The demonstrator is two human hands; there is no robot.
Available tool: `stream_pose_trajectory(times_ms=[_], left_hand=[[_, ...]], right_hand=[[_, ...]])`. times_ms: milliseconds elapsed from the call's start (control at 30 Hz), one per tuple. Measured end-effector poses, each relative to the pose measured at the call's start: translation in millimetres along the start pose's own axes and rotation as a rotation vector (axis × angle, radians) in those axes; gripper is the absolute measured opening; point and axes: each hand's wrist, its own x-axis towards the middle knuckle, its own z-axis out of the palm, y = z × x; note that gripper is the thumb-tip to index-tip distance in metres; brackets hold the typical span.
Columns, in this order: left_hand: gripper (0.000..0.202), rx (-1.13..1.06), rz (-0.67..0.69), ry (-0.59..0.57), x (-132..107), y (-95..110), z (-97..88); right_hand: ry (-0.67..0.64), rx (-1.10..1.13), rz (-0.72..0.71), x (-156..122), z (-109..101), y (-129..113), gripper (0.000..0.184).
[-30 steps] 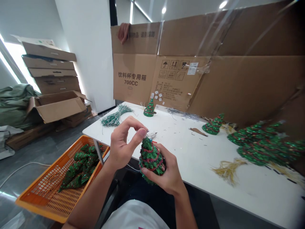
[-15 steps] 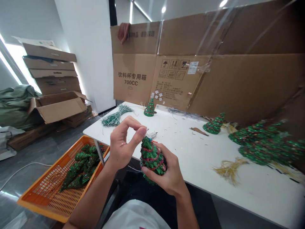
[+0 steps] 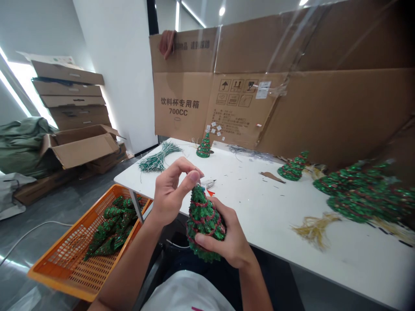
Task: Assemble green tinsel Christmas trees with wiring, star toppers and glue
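My right hand (image 3: pixel 231 235) is wrapped round a small green tinsel Christmas tree (image 3: pixel 205 216) with red garland, held upright in front of my lap by the table edge. Just above the tree's tip, my left hand (image 3: pixel 175 190) is closed in a pinch of thumb and fingers. Whatever lies in that pinch is too small to make out. Behind the tree, a cutter-like tool (image 3: pixel 210 184) and a small red piece (image 3: pixel 210 193) lie on the white table (image 3: pixel 256 207).
An orange crate (image 3: pixel 58 265) of green tinsel cones stands on the floor at left. The table bears a bundle of green wires (image 3: pixel 158 157), finished trees (image 3: pixel 293 166), yellow strands (image 3: pixel 317 229) and a brown strip (image 3: pixel 272 177). A cardboard wall (image 3: pixel 184 93) rises behind.
The tree has shifted slightly left and down, and stands straighter in my right hand. My left hand has moved a little right, still pinched above the tip.
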Motion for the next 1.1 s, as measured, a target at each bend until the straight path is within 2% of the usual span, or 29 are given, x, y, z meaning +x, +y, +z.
stream_pose_trajectory(times_ms=[133,300,433,600,833,967,1100], left_hand=[[0.014,-0.045,-0.079,-0.038,1,-3,-2.8],[0.019,-0.105,-0.157,-0.012,3,-10,-3.3],[0.025,-0.159,-0.206,-0.003,4,-15,-2.4],[0.023,-0.239,-0.229,-0.064,3,-18,-1.4],[0.028,-0.252,-0.232,-0.088,1,-17,4.1],[0.028,-0.239,-0.213,-0.083,0,-18,3.4],[0.022,-0.244,-0.187,-0.062,-1,-17,1.6]], right_hand=[[-0.096,0.183,0.042,2,1,2,0.057],[-0.144,0.319,0.127,3,3,7,0.051],[-0.203,0.491,0.228,1,8,12,0.063],[-0.242,0.721,0.281,-4,17,19,0.074],[-0.352,0.724,0.292,-2,14,31,0.076],[-0.293,0.703,0.301,-4,15,35,0.084],[-0.274,0.660,0.322,-4,14,28,0.086]])
